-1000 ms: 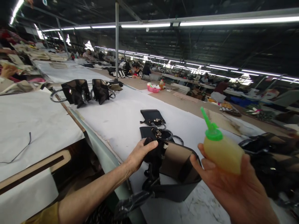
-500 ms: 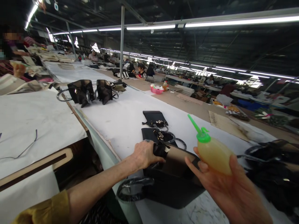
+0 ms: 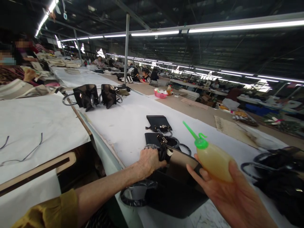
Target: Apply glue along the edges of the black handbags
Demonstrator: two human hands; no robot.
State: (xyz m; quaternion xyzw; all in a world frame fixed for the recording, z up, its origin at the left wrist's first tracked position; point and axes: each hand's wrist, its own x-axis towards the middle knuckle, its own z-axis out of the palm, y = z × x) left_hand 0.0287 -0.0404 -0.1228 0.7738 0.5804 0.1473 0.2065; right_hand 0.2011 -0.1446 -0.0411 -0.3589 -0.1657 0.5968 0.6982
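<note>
A black handbag (image 3: pixel 175 196) with plastic-wrapped handles lies tilted on the white table in front of me. My left hand (image 3: pixel 150 161) is closed on the gathered black edge of its opening, near a small white tab. In my right hand (image 3: pixel 228 193) is a squeeze bottle (image 3: pixel 215 161) of yellowish glue with a green cap and a long spout, which points up and to the left. The fingers of that hand reach the bag's right rim; whether they press on it I cannot tell. Just beyond lie two more black bags, one a flat handbag (image 3: pixel 158 123).
Two black handbags (image 3: pixel 85 96) stand farther back on the white table (image 3: pixel 123 126). More dark bags (image 3: pixel 282 174) are heaped at the right. A pink basket (image 3: pixel 161 93) sits on the brown table strip. A gap separates the left table (image 3: pixel 42 117). Several people work in the background.
The glue bottle has shifted slightly left and down, its spout leaning lower. My left hand keeps its hold on the bag. The whole view has shifted a little.
</note>
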